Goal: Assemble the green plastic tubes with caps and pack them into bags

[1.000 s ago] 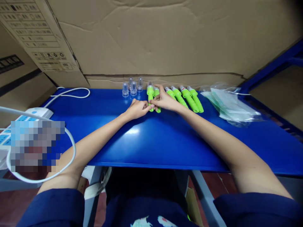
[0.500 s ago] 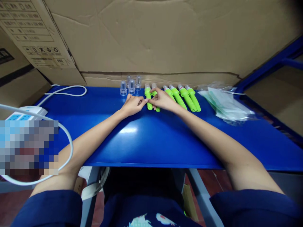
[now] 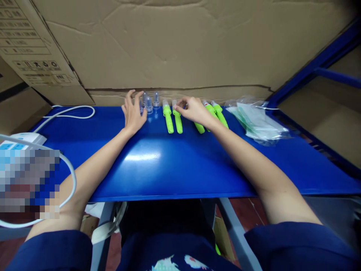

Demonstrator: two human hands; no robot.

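Spanning foreground: blue table (image 3: 169, 169). Hands, together at green sticks (image 3: 168, 122) half-second ago, now apart. Right hand (image 3: 195, 110) bent, fingertips at collar of second stick (image 3: 178, 124) from left; cannot tell whether gripping. Left hand (image 3: 134, 116) moved away leftward, fingers spread beside clear caps (image 3: 149, 105); contact unclear. Two leftmost sticks lie side by side on table, lime green, clear tips pointing away; others farther right, partly hidden by right hand. Caps stand upright, domed, before cardboard (image 3: 169, 52).
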